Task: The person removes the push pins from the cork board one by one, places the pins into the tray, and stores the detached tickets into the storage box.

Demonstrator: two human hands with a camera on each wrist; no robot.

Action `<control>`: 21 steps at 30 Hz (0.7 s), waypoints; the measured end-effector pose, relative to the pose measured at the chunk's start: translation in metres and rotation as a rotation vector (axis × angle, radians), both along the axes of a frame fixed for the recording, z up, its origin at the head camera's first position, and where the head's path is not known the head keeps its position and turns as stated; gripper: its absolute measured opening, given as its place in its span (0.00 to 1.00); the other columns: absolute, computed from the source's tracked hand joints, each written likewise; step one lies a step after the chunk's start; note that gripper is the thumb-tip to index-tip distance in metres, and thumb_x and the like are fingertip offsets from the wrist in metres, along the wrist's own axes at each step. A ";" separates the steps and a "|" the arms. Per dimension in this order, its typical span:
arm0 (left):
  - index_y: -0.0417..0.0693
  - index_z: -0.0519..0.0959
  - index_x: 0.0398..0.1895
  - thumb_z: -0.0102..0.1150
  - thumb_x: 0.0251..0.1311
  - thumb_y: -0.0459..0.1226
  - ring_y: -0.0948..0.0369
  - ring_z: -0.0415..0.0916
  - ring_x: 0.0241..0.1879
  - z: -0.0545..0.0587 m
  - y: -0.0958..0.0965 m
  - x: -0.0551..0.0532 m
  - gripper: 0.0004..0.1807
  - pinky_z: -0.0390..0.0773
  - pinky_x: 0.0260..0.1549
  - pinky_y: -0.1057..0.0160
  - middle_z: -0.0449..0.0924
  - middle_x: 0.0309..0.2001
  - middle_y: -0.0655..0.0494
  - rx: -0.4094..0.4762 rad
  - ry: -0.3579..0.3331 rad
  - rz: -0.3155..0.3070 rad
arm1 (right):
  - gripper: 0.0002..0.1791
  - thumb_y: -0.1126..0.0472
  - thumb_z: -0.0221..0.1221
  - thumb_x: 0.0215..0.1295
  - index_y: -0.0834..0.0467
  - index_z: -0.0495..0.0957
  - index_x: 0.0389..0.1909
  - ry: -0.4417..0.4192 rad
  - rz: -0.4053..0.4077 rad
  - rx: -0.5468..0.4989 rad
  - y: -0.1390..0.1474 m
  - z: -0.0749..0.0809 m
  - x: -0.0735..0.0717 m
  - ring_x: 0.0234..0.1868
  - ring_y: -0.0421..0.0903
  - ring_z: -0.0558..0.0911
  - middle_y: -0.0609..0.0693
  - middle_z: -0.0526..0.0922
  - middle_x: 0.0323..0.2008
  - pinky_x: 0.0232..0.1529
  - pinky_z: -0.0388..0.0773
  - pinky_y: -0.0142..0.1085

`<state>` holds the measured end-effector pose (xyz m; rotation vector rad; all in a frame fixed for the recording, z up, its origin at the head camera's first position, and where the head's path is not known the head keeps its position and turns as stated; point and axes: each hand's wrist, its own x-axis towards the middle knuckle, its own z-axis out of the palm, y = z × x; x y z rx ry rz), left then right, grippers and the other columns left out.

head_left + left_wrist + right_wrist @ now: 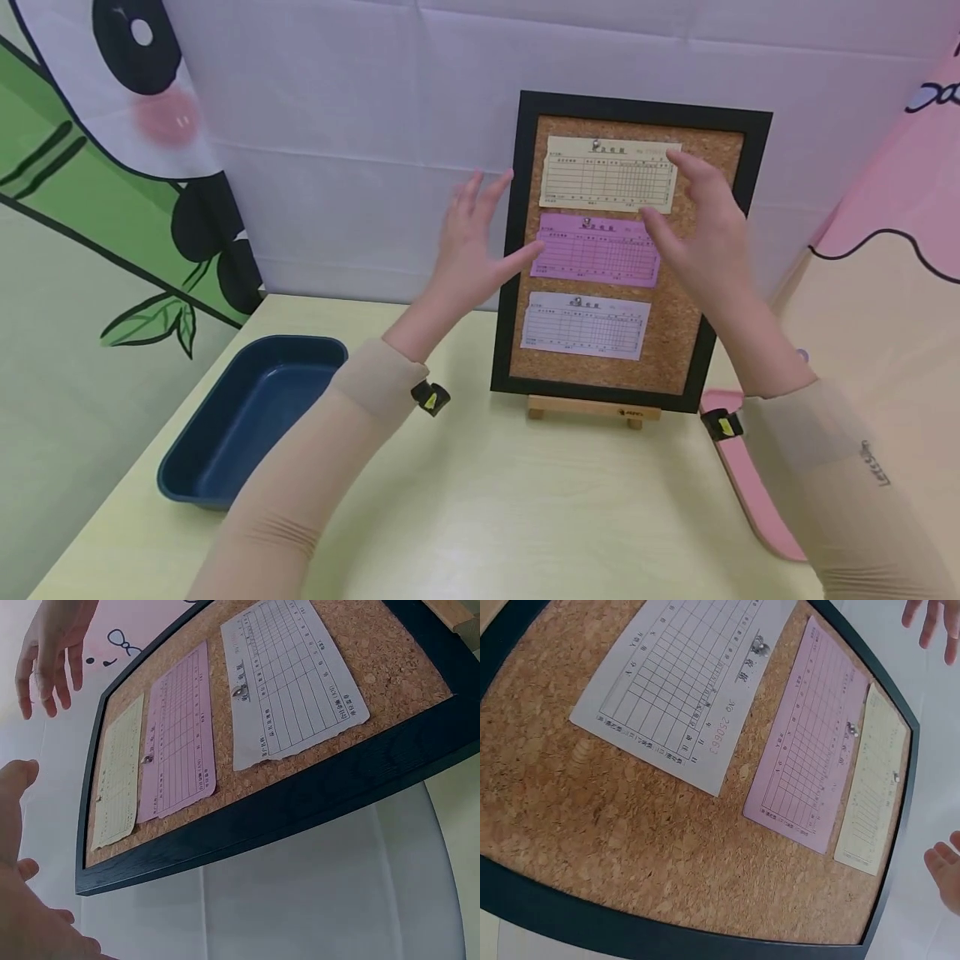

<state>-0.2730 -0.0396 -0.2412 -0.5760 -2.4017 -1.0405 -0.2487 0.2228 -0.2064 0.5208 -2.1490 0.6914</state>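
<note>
A black-framed cork board (678,333) stands tilted back on the table. Three printed slips are pinned to it one below another: a yellow slip (585,179) on top, a purple-pink slip (585,262) in the middle, a white slip (581,329) at the bottom. Each has a clear push pin (760,648) near its top edge. With fingers spread and nothing held, my left hand (472,246) is raised beside the board's left edge. My right hand (708,229) hovers before the board's right side, thumb and forefinger apart; in the head view it overlaps the yellow slip's right end.
A small wooden easel (588,408) supports the board from below. To the left sits a deep dark-blue tray (247,433). A long pink object (757,492) lies at the right, partly hidden by my right sleeve. Printed cloth (337,125) hangs behind the table.
</note>
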 end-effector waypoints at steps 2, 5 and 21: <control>0.69 0.48 0.73 0.60 0.53 0.60 0.50 0.34 0.74 0.002 0.005 -0.005 0.47 0.44 0.66 0.40 0.37 0.76 0.55 -0.002 -0.014 0.014 | 0.32 0.58 0.59 0.64 0.50 0.61 0.68 -0.008 0.015 0.001 -0.003 0.001 -0.008 0.64 0.46 0.68 0.51 0.68 0.64 0.62 0.67 0.42; 0.70 0.48 0.73 0.61 0.52 0.60 0.51 0.37 0.74 0.006 0.011 -0.013 0.47 0.47 0.66 0.41 0.38 0.75 0.54 0.008 -0.044 0.023 | 0.31 0.58 0.59 0.64 0.51 0.61 0.68 -0.014 0.026 0.008 -0.008 0.003 -0.020 0.63 0.46 0.68 0.53 0.69 0.62 0.62 0.67 0.40; 0.68 0.49 0.72 0.59 0.54 0.60 0.52 0.41 0.73 0.018 0.039 -0.048 0.45 0.50 0.67 0.44 0.38 0.75 0.53 0.017 -0.128 0.013 | 0.27 0.59 0.57 0.66 0.53 0.65 0.65 -0.080 -0.013 0.033 -0.026 0.010 -0.072 0.55 0.48 0.75 0.56 0.75 0.55 0.54 0.74 0.40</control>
